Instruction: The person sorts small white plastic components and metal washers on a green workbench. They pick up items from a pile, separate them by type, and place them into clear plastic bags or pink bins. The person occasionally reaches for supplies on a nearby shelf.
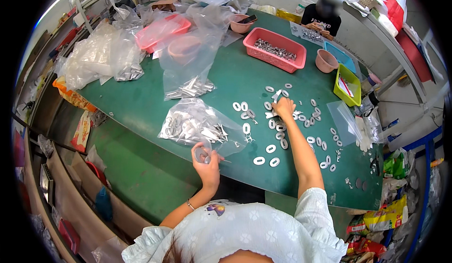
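My left hand [207,165] is closed around a round grey metal part [201,153] at the table's near edge, beside a clear plastic bag [230,145] full of silvery metal pieces. A thin rod-like end shows past its fingers. My right hand [284,108] reaches out over the middle of the table, fingers bunched downward among scattered oval metal rings [270,148]. A shiny silvery piece [277,96] shows at its fingertips; the fingers hide whether it is gripped. Several of these ovals lie in loose groups left and right of the right forearm.
A second clear bag [190,88] of metal tubes stands beyond the first. Farther off are a pink basket [297,65] of metal rings, a pink bowl [326,60] and a green basket [351,99]. A co-worker [324,20] sits across the green table [226,74]. Shelving flanks both sides.
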A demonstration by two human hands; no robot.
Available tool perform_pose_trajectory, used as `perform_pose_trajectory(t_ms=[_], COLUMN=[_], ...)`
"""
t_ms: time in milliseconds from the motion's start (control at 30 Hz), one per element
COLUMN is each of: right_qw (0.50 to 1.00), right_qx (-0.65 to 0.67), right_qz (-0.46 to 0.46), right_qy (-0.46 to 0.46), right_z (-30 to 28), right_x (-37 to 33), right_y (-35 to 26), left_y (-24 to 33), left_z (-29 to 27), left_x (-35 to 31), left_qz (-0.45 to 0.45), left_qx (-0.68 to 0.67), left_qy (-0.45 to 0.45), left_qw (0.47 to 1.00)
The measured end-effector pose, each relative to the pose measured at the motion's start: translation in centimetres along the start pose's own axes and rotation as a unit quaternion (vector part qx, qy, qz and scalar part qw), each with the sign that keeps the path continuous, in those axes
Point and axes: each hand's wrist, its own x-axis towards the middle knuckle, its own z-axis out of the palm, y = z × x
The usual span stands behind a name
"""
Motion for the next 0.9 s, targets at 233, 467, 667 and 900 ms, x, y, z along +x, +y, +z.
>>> perform_pose_trajectory(t_ms=[233, 467, 667, 900], right_qw=[0.991, 0.887, 0.936, 0.96], right_qx=[0.13, 0.448, -0.008, -0.066], right_qz=[0.006, -0.107, -0.341, -0.271], right_qy=[-0.002, -0.022, -0.087, -0.026], right_z=[1.6, -3.2, -3.9, -1.7], right_x=[0.8, 1.6, -3.2, -4.2], right_y=[2.0, 4.0, 1.1, 0.9], left_y=[0.0, 0.1, 0.2, 0.4], left_z=[0.2, 0.3, 0.2, 0.2], left_x=[-0.1, -0.2, -0.2, -0.2], left_qz=[-0.005, -0.012, -0.008, -0.002], left_qx=[0.0, -0.004, -0.007, -0.009], left_qy=[-0.008, -0.003, -0.011, -0.019], left_qw=[1.0, 1.0, 1.0, 1.0])
